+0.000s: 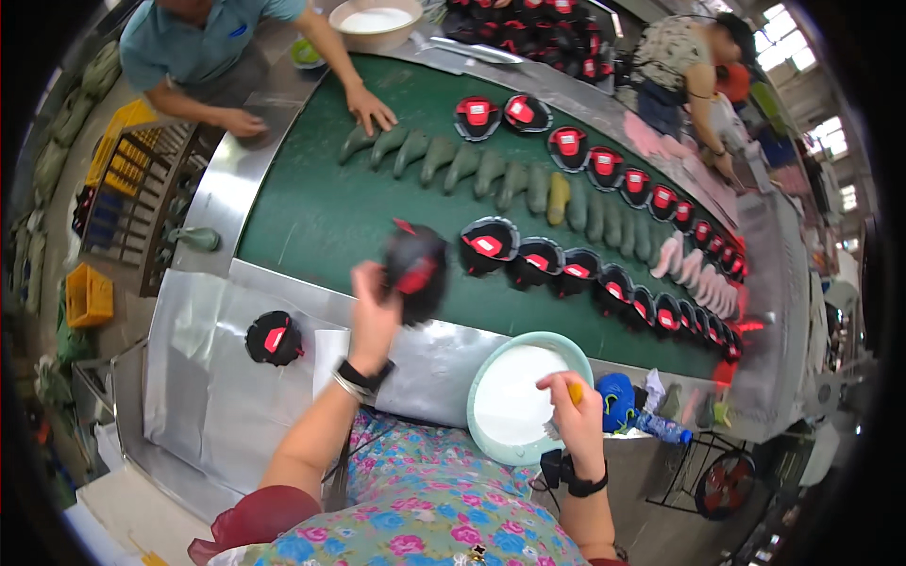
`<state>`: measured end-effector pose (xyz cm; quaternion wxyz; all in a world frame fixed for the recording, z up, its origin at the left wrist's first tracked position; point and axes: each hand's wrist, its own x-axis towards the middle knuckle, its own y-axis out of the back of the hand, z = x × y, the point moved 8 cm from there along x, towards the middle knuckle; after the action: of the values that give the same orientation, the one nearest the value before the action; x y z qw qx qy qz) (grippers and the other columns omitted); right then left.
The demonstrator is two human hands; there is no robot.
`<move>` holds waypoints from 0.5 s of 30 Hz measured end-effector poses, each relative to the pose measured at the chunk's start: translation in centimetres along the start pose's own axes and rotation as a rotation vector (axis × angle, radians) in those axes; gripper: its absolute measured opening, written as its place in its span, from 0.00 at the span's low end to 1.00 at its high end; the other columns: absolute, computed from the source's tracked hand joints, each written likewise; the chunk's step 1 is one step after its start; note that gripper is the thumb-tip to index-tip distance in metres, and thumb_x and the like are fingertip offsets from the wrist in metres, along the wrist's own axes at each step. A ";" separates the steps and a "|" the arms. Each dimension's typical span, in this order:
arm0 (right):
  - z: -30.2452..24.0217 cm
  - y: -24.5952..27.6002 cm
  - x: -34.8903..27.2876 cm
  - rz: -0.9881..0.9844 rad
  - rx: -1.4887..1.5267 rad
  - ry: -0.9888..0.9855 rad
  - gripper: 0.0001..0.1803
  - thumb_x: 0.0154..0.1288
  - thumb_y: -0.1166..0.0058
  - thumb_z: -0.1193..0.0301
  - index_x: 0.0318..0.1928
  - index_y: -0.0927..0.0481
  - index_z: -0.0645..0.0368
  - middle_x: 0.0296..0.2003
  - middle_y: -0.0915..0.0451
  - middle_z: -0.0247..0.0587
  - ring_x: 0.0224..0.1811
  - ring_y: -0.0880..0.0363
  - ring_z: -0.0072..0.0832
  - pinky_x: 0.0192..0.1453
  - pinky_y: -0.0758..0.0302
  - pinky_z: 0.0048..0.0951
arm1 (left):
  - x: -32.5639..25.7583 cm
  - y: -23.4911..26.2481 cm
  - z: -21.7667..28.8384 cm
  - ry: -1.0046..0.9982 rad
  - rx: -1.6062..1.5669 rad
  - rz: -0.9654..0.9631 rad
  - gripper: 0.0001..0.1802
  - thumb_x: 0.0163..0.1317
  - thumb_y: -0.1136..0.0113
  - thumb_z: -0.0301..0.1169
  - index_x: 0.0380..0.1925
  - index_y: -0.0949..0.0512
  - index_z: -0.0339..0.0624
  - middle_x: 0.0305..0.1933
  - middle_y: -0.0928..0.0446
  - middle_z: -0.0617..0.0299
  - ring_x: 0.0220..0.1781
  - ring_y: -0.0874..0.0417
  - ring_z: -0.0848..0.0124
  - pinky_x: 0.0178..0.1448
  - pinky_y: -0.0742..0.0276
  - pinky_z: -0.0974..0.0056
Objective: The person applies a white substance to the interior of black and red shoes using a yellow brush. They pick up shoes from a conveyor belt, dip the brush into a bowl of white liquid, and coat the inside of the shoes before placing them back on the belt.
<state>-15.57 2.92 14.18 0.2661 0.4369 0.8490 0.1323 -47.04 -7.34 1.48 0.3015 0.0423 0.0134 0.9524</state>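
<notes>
My left hand (373, 319) grips a black-and-red shoe upper (418, 269), blurred by motion, over the near edge of the green conveyor belt (311, 236). Fingers of my right hand (583, 420) close round a brush with a yellow handle (575, 391); its pale bristles show below the fist. That hand is at the right side of a light green basin (478, 370) of white liquid. Another black upper with a red tongue (274, 338) lies on the metal sheet to the left. Beyond my left hand, a row of similar uppers (489, 245) runs rightward along the belt.
Grey-green foot-shaped pieces (461, 168) line the belt's middle, with a yellow one (559, 198) and pink ones (703, 275). A co-worker's hand (371, 108) touches the far row's left end. Another person (675, 71) stands far right. A bottle (663, 427) lies right of the basin.
</notes>
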 end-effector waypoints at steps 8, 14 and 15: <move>-3.1 0.5 -3.1 -0.158 0.771 -0.065 0.15 0.61 0.30 0.69 0.45 0.20 0.60 0.29 0.22 0.27 0.23 0.28 0.14 0.27 0.32 0.18 | -13.6 -8.4 14.0 -0.788 0.049 -0.418 0.33 0.50 0.32 0.17 0.57 0.34 0.40 0.64 0.28 0.39 0.61 0.22 0.42 0.60 0.22 0.51; -6.4 1.4 -6.9 -0.218 0.110 0.220 0.21 0.56 0.27 0.70 0.48 0.18 0.64 0.40 0.16 0.37 0.43 0.18 0.27 0.51 0.24 0.29 | -13.7 -7.3 13.6 0.044 -0.341 -0.863 0.44 0.58 0.35 0.22 0.74 0.43 0.46 0.78 0.43 0.51 0.71 0.29 0.56 0.69 0.27 0.55; -6.3 0.2 -7.3 -0.307 -0.067 0.318 0.19 0.55 0.26 0.70 0.45 0.17 0.65 0.39 0.16 0.42 0.42 0.18 0.30 0.50 0.24 0.30 | -14.8 -7.7 14.4 0.038 -0.283 -1.032 0.46 0.61 0.39 0.21 0.78 0.48 0.49 0.77 0.40 0.55 0.69 0.27 0.60 0.69 0.27 0.57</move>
<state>-15.51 -2.79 21.90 0.1603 0.2669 0.9320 0.1857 -29.28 -9.55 14.35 0.7329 -0.0282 -0.0907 0.6737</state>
